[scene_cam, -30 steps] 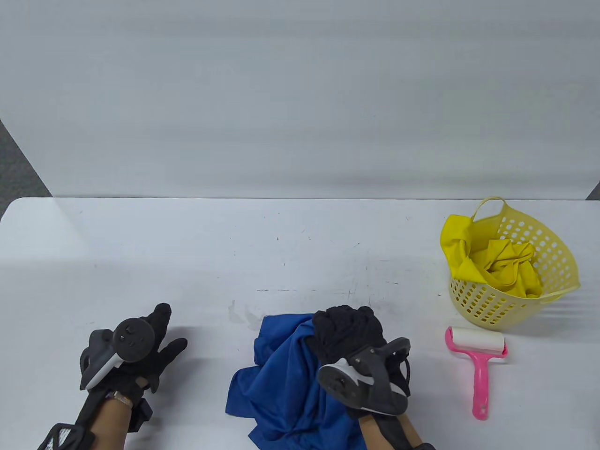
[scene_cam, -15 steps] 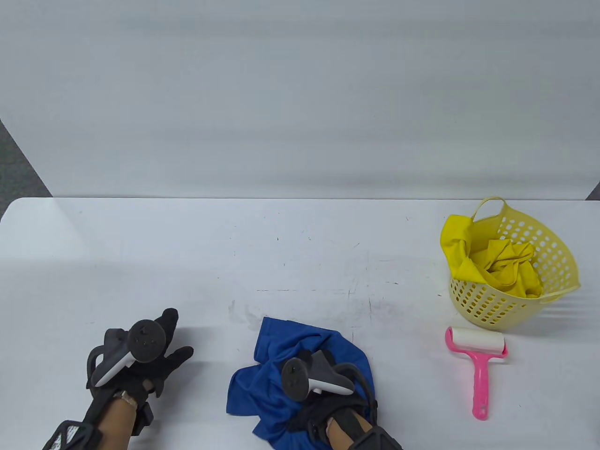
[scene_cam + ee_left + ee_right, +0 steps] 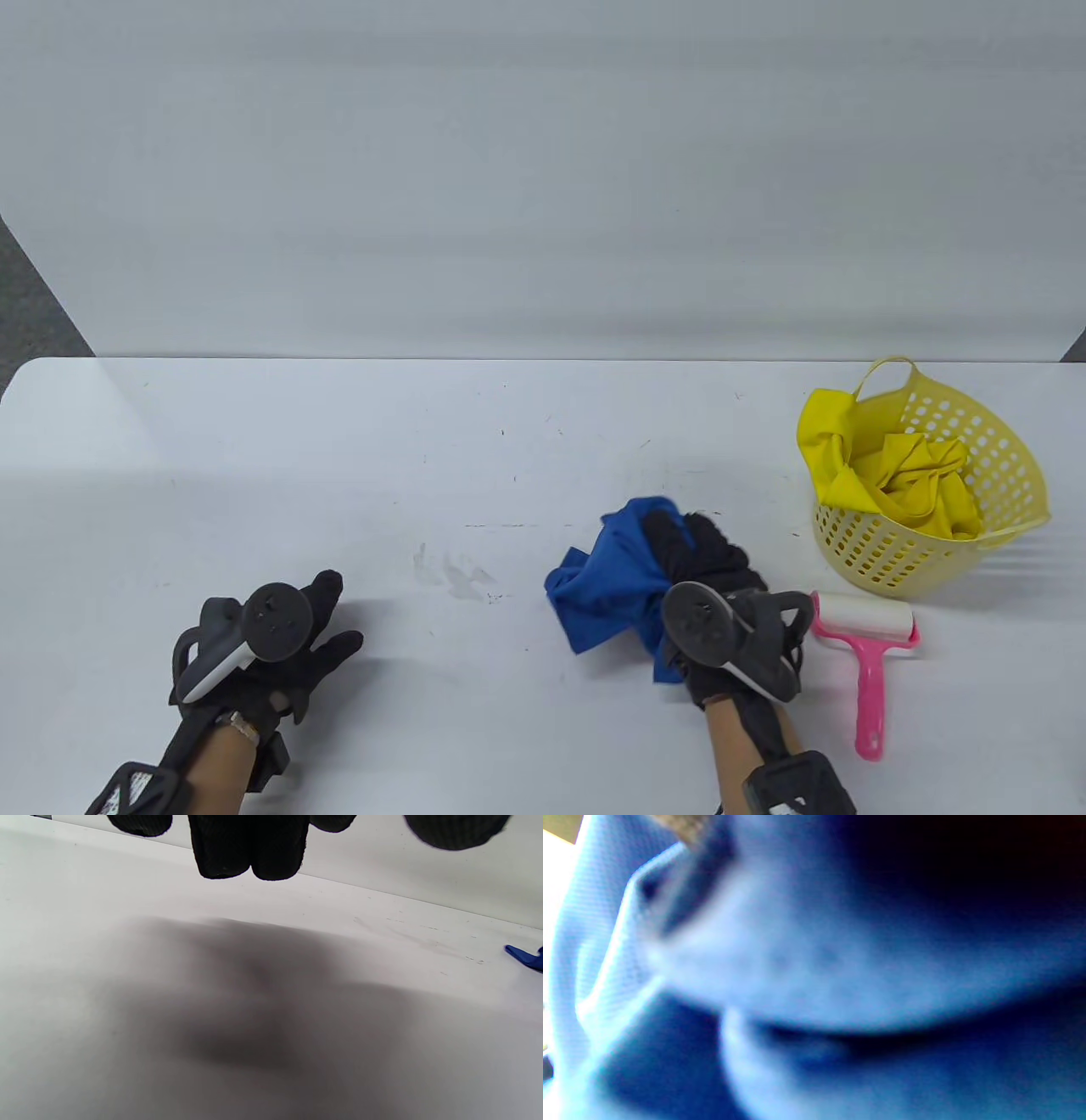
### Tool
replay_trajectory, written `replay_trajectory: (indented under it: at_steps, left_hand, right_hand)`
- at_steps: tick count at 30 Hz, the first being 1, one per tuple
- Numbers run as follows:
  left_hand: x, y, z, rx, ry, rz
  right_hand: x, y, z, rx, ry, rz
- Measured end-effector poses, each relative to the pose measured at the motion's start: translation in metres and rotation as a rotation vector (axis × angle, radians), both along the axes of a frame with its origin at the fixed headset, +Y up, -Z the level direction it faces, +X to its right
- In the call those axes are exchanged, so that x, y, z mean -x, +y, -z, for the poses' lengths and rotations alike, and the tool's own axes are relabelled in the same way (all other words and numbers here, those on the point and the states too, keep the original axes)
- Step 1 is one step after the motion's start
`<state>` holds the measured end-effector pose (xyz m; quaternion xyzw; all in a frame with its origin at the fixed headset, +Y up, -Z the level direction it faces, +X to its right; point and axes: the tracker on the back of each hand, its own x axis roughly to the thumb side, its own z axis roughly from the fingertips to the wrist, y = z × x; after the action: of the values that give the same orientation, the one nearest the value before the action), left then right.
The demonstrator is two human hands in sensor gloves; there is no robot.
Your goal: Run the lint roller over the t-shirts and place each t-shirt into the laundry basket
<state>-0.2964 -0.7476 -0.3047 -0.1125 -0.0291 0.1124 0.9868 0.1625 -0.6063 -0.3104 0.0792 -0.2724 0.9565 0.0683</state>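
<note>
1. The right hand [image 3: 708, 564] has its fingers curled round the blue t-shirt [image 3: 607, 581] and grips it as a bunched wad, low on the table and right of centre. Cloth spills out from the hand toward 9 o'clock and a little hangs below the wrist.
2. In the right wrist view, blurred blue fabric [image 3: 814, 976] fills nearly the whole picture, so the fingers cannot be made out there.
3. The lint roller [image 3: 864, 649] lies flat on the table [image 3: 475, 441] just beside the right hand at 3 o'clock. Its white roll is at the far end, and its pink handle points toward 6 o'clock. No hand touches it.
4. The laundry basket [image 3: 1014, 475] stands at 1 o'clock from the right hand, just beyond the roller. A yellow t-shirt [image 3: 916, 488] lies inside it, with one fold draped over the left rim.
5. The left hand [image 3: 288, 641] sits well apart at 9 o'clock from the blue t-shirt, fingers spread and relaxed, holding nothing.
6. In the left wrist view, the fingertips [image 3: 248, 851] hang over the bare table above their shadow. A corner of the blue t-shirt [image 3: 526, 958] shows at the right edge.
</note>
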Motion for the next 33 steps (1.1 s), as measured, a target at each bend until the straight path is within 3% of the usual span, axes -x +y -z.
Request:
replay_trajectory:
  at_steps: [5,9,10,12,14,16,18,23,26,28,33]
  left_hand:
    - [0.001,0.000,0.002,0.002,0.008,-0.019]
    - [0.005,-0.001,0.003,0.004,0.026,-0.023]
    - [0.006,-0.002,0.004,0.009,0.031,-0.020]
    - [0.007,-0.005,0.005,0.021,0.037,-0.009]
    - [0.007,-0.006,0.006,0.030,0.041,0.018]
    - [0.006,-0.003,0.006,0.021,0.052,0.059]
    - [0.004,0.000,0.006,0.001,0.054,0.072]
    - [-0.003,0.004,0.003,-0.017,0.016,0.064]
    - [-0.004,0.007,0.001,-0.032,-0.003,0.054]
    - [-0.004,0.012,-0.001,-0.054,-0.014,0.021]
    - [-0.004,0.019,-0.007,-0.098,-0.072,-0.043]
  right_hand:
    - [-0.048,0.077,0.020,-0.216,-0.237,-0.050]
    - [-0.080,0.100,0.043,-0.300,-0.456,-0.157]
    - [-0.090,0.097,0.052,-0.275,-0.519,-0.175]
    - [-0.108,0.083,0.071,-0.089,-0.663,-0.183]
    - [-0.123,0.057,0.084,0.308,-0.864,-0.169]
    - [-0.126,0.043,0.086,0.375,-0.892,-0.151]
    - [-0.124,0.035,0.085,0.254,-0.859,-0.145]
    - [-0.098,0.043,0.078,0.170,-0.728,-0.144]
    - [-0.062,0.050,0.069,0.119,-0.565,-0.184]
    - [-0.026,0.050,0.058,0.089,-0.377,-0.180]
    - [0.051,0.028,0.016,0.036,-0.028,-0.070]
